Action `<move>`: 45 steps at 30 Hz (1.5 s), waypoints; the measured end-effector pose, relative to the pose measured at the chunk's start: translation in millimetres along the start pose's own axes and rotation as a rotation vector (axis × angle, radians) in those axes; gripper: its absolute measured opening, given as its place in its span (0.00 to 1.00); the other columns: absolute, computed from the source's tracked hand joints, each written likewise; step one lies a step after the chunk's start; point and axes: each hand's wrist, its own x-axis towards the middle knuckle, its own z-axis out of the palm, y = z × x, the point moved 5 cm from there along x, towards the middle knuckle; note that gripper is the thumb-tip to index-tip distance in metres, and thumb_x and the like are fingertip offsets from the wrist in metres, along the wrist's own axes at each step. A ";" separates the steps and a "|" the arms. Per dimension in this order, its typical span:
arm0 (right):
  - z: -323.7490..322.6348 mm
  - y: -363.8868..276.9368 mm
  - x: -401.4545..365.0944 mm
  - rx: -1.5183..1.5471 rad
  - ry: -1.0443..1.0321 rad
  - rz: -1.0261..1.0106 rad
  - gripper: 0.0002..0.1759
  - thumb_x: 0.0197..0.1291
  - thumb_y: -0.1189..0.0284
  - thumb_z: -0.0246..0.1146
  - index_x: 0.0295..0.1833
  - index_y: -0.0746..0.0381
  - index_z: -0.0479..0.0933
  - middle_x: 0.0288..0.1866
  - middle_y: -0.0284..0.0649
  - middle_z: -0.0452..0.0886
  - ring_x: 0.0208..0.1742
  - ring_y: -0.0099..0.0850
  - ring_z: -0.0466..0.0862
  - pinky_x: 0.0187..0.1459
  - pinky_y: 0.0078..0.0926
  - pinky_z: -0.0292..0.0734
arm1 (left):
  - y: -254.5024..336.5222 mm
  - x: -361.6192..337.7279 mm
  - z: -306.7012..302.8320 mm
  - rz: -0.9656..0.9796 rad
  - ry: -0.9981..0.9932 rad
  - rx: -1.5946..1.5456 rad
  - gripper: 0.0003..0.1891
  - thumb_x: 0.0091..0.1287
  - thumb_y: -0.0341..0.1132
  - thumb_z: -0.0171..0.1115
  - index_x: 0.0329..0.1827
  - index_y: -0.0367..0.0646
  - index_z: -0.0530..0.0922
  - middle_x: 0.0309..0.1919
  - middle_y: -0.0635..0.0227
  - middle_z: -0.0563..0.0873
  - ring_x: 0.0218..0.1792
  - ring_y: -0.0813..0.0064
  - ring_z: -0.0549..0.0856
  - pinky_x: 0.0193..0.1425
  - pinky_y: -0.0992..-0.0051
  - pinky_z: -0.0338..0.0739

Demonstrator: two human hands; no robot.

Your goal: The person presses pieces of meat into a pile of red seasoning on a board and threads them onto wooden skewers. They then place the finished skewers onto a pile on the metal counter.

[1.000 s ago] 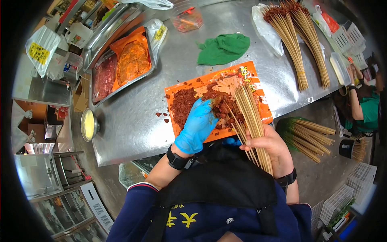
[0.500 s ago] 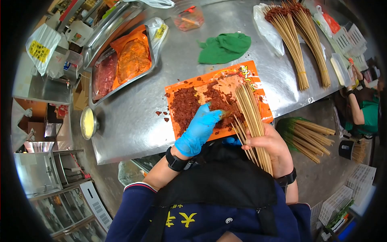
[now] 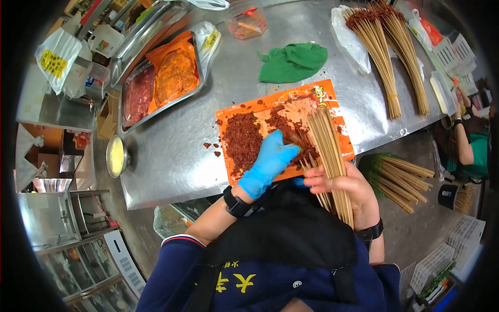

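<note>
A large orange plastic bag [image 3: 334, 94] lies flat on the table with dark red chopped meat [image 3: 241, 136] spread over it. My left hand [image 3: 270, 160], in a blue glove, is closed at the right part of the meat, near the skewer tips. What its fingers pinch is hidden. In my bare right hand [image 3: 356, 190] rests a thick bundle of bamboo skewers [image 3: 328, 143], slanting up over the bag's right side. The fingers of that hand are partly stretched beneath the bundle. A few separate skewers stick out to its left, towards the meat.
A metal tray [image 3: 201, 78] of marinated meat stands at the left, near a bowl with yellow contents [image 3: 116, 156]. A green cloth [image 3: 293, 62] lies behind the bag. Loaded skewers [image 3: 382, 62] lie back right. More skewers [image 3: 397, 177] stand below the table edge. A person in green [image 3: 475, 148] works at far right.
My left hand has moved slightly right and its fingers have drawn in closer to the skewers. The right hand's fingers have straightened out from the loose skewers.
</note>
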 end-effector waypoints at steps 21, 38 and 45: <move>-18.4 -4.0 7.7 0.014 0.052 -0.137 0.26 0.42 0.81 0.56 0.53 0.70 0.69 0.38 0.38 0.77 0.32 0.26 0.80 0.38 0.23 0.79 | 4.0 38.0 -44.3 0.117 -0.036 0.219 0.17 0.58 0.29 0.54 0.50 0.31 0.74 0.39 0.65 0.82 0.42 0.78 0.80 0.43 0.77 0.76; -6.5 -0.2 6.2 -0.059 0.046 -0.092 0.26 0.40 0.79 0.54 0.52 0.72 0.71 0.34 0.40 0.79 0.29 0.25 0.79 0.33 0.19 0.77 | 10.5 26.4 -44.8 0.305 0.153 0.563 0.19 0.52 0.28 0.55 0.49 0.32 0.75 0.35 0.59 0.83 0.36 0.68 0.81 0.41 0.71 0.75; -8.7 3.5 7.5 -0.073 0.025 -0.088 0.25 0.41 0.79 0.55 0.51 0.72 0.71 0.33 0.39 0.78 0.29 0.25 0.79 0.34 0.20 0.77 | 29.1 14.6 5.7 0.449 0.045 1.086 0.11 0.49 0.34 0.64 0.29 0.37 0.74 0.29 0.53 0.76 0.36 0.50 0.78 0.39 0.57 0.74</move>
